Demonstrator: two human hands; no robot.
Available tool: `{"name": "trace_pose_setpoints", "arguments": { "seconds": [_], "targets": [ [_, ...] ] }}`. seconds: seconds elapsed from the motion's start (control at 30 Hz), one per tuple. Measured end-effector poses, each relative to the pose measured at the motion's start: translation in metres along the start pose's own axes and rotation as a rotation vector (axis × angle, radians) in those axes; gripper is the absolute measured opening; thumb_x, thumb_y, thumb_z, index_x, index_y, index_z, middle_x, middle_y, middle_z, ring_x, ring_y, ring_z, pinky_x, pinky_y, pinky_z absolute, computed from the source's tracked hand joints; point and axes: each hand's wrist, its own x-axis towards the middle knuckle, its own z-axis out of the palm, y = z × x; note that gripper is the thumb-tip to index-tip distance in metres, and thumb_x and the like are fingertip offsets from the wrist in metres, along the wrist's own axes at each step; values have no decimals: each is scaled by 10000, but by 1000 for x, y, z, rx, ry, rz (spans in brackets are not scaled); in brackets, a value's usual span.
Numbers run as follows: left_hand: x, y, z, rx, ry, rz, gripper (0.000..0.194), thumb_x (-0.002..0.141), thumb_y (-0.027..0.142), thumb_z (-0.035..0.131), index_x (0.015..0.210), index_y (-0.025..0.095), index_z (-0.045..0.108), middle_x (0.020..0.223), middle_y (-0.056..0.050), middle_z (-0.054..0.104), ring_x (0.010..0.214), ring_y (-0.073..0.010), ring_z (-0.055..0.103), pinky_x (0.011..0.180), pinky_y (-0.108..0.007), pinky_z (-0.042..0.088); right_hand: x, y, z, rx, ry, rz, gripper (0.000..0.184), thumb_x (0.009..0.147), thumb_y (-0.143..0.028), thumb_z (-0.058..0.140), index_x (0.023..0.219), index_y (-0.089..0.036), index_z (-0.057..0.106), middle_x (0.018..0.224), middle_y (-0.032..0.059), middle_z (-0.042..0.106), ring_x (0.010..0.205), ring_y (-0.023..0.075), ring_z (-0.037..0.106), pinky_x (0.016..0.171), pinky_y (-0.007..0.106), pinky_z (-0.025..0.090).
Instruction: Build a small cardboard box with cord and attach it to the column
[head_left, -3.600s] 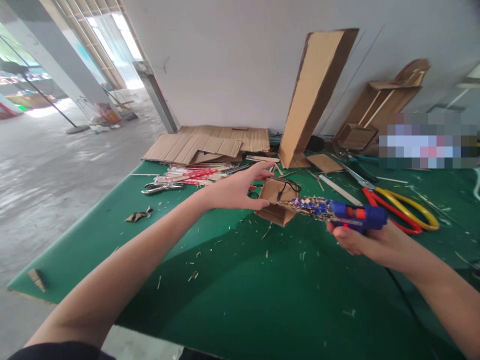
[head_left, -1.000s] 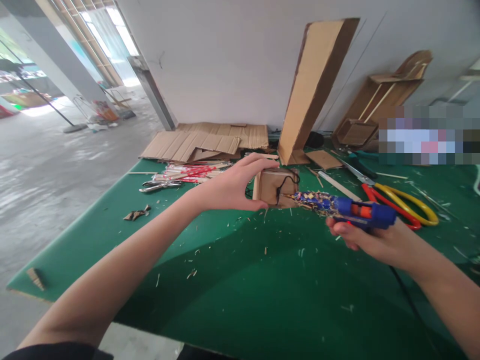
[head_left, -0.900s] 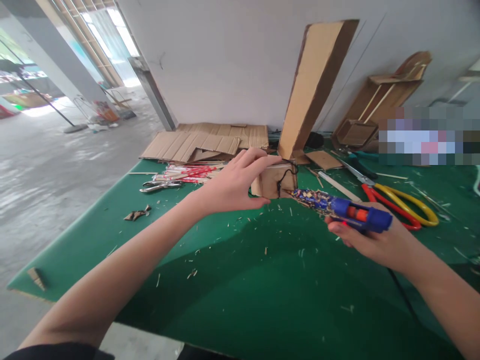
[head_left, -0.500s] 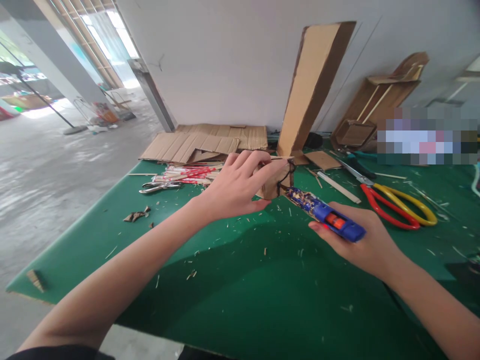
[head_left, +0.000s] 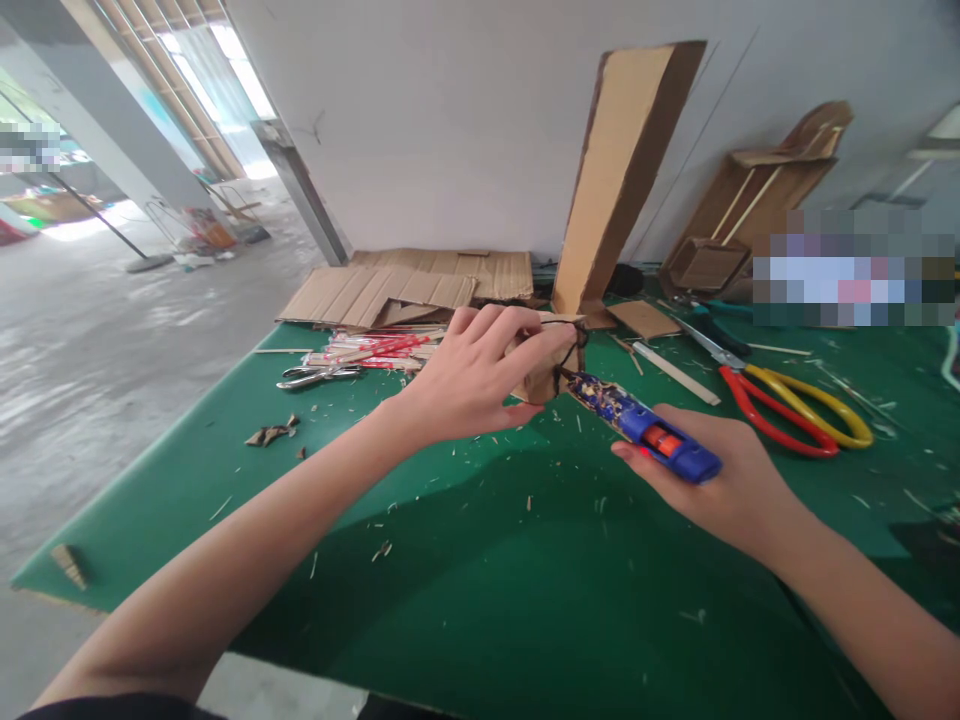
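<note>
My left hand [head_left: 469, 375] is wrapped over a small cardboard box [head_left: 551, 372] on the green table [head_left: 480, 590], fingers curled on its top, thumb below. A black wire [head_left: 576, 338] loops at the box's right edge. My right hand [head_left: 724, 480] grips a blue glue gun [head_left: 645, 435] with an orange trigger. Its crusted nozzle points up and left and touches the box's right side near the wire.
Red and yellow scissors [head_left: 795, 420] lie right of the box. A tall cardboard piece [head_left: 622, 170] leans on the wall behind. Flat cardboard sheets [head_left: 409, 285], red-printed sticks [head_left: 375, 348] and metal pliers [head_left: 319, 376] lie at the far left. Wooden sticks and scraps litter the mat.
My left hand has turned the box upright and closed over its top. My right hand has moved left and rotated, bringing the glue gun's nozzle against the box's side.
</note>
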Motion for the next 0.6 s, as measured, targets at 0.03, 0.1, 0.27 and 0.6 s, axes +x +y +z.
{"name": "trace_pose_setpoints", "arguments": {
  "seconds": [0.03,0.1,0.27,0.6],
  "targets": [
    [0,0,0,-2,1,0,657,819,387,620,1390,241,328,1236,-134,506,1094,-300,458,862,-423,338,0,0,0,-4,2,4,303,832,-469,581,674,-217,525,541,-16,561,451,120,513,439,234,378],
    [0,0,1,-11,-1,0,663,815,381,624,1391,245,326,1239,-134,505,1097,-306,457,866,-429,339,0,0,0,-5,4,8,319,833,-486,574,672,-215,524,542,-12,568,450,122,516,435,236,379],
    [-1,0,2,-19,-9,-5,662,822,391,622,1389,205,335,1252,-149,491,1107,-316,457,872,-442,347,0,0,1,20,-8,9,280,832,-455,588,693,-217,542,553,-9,593,452,124,534,432,233,396],
    [-1,-3,2,-65,-12,-73,699,797,392,659,1395,216,341,1275,-148,482,1122,-323,466,907,-460,374,0,0,1,-10,40,-92,183,833,-382,598,775,-211,572,603,-2,632,501,135,588,455,240,418]
  ]
}}
